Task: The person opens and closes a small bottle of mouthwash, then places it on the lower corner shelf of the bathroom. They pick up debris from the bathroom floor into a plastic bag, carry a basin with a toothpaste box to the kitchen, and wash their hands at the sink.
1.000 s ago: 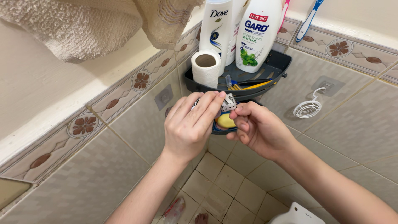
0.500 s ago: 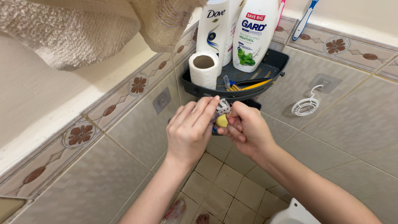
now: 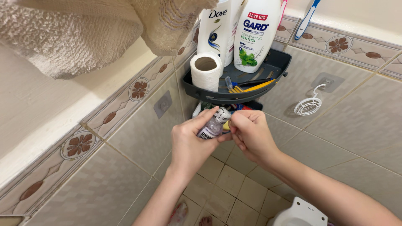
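Observation:
My left hand grips a small clear bottle with a pale cap, held tilted just below the dark corner shelf. My right hand pinches at the bottle's cap end, fingers closed, with something yellow showing between the two hands. Both hands meet in front of a lower shelf that they mostly hide.
On the dark shelf stand a paper roll, two tall white bottles, and yellow and blue sticks lying flat. A towel hangs at upper left. A white wire holder sticks to the right wall. A white toilet edge sits below.
The hands dropped slightly below the shelf and the small clear bottle now shows in my left hand; the yellow item is mostly hidden.

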Action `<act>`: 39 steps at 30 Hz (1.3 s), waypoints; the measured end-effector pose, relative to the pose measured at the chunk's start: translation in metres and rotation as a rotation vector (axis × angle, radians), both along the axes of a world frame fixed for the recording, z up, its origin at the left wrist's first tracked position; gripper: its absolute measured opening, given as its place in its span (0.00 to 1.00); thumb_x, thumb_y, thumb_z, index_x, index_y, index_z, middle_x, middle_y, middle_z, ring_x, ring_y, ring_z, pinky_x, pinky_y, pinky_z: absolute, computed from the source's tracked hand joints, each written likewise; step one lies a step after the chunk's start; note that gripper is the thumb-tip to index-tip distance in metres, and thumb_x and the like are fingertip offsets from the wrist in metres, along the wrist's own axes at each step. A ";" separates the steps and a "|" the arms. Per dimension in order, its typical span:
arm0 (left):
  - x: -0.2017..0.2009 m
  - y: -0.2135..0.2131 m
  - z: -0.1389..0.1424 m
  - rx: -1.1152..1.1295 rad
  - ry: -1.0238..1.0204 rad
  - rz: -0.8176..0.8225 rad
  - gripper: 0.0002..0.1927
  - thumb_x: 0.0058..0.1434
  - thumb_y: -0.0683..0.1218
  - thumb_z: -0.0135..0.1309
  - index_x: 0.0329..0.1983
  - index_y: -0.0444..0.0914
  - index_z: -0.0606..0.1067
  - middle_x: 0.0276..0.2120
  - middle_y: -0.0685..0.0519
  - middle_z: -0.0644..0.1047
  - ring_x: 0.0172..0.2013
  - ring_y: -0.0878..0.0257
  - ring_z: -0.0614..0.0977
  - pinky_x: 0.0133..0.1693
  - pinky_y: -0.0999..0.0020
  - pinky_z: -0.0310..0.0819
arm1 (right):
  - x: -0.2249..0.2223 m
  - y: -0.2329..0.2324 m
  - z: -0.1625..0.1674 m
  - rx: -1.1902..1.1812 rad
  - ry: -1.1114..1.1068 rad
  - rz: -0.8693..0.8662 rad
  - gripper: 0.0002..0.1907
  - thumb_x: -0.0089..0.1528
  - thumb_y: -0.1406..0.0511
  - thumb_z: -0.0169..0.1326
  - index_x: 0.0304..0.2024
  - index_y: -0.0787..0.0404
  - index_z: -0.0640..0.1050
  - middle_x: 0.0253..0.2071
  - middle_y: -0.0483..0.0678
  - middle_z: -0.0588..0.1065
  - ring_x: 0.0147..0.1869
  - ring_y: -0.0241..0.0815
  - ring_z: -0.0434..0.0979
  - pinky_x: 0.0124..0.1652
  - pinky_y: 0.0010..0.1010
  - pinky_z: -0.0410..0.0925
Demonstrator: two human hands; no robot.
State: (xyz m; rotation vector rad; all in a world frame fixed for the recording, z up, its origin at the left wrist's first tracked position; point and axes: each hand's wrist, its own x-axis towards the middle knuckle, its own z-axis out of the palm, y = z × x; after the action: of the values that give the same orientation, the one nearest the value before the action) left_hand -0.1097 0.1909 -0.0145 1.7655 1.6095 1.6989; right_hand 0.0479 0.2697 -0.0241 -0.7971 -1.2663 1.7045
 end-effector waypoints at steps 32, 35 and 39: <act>0.000 0.011 0.008 -0.456 -0.590 -0.896 0.29 0.45 0.31 0.66 0.54 0.31 0.80 0.37 0.53 0.83 0.37 0.69 0.83 0.41 0.70 0.79 | 0.066 0.001 0.116 1.130 -0.555 0.398 0.13 0.58 0.73 0.62 0.46 0.60 0.80 0.39 0.43 0.81 0.41 0.36 0.83 0.41 0.27 0.76; 0.003 0.014 0.008 -0.452 -0.548 -0.864 0.29 0.44 0.30 0.65 0.53 0.31 0.81 0.35 0.54 0.81 0.34 0.70 0.80 0.38 0.72 0.76 | 0.068 0.002 0.115 1.136 -0.580 0.447 0.14 0.59 0.75 0.58 0.47 0.61 0.79 0.39 0.44 0.80 0.41 0.37 0.84 0.41 0.27 0.77; 0.002 0.017 0.009 -0.594 -0.723 -0.891 0.26 0.42 0.31 0.61 0.49 0.29 0.81 0.33 0.49 0.83 0.32 0.63 0.84 0.36 0.67 0.80 | 0.072 0.005 0.106 1.150 -0.615 0.415 0.18 0.59 0.75 0.58 0.51 0.61 0.79 0.34 0.45 0.76 0.40 0.37 0.82 0.42 0.28 0.76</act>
State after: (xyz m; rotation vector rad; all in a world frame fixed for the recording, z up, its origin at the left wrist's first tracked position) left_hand -0.1078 0.2083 -0.0058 1.0845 0.7015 1.0523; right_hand 0.1198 0.2747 0.0818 -0.3274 -2.5817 0.6896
